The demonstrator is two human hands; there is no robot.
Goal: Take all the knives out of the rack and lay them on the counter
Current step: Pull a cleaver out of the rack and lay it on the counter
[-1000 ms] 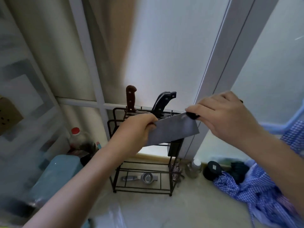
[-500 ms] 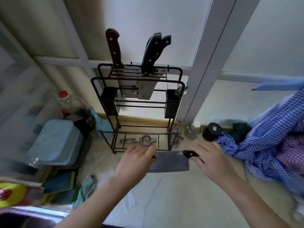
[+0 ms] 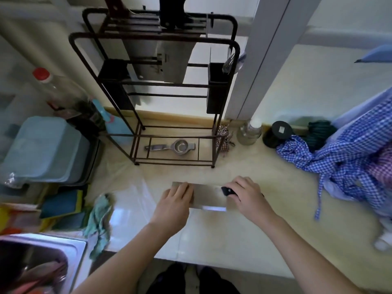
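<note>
A wide steel cleaver [image 3: 209,196] with a black handle lies flat on the pale counter [image 3: 265,219] in front of the rack. My left hand [image 3: 176,203] rests on the blade's left end. My right hand [image 3: 247,195] is wrapped around the handle. The dark wire rack [image 3: 224,42] stands at the back against the window. In its top slots stand a brown-handled knife [image 3: 115,5] and two black-handled knives [image 3: 171,9], their blades hanging down inside the frame.
A metal strainer [image 3: 178,146] lies on the rack's base. A red-capped bottle [image 3: 55,90] and blue tub [image 3: 42,149] sit left, with sponges, a rag [image 3: 99,217] and the sink [image 3: 42,264]. Right: a glass jar [image 3: 250,132], black lid [image 3: 277,132], checked cloth [image 3: 347,164].
Both hands brought the cleaver down from rack height to the counter, where it now lies flat. The view tilted downward.
</note>
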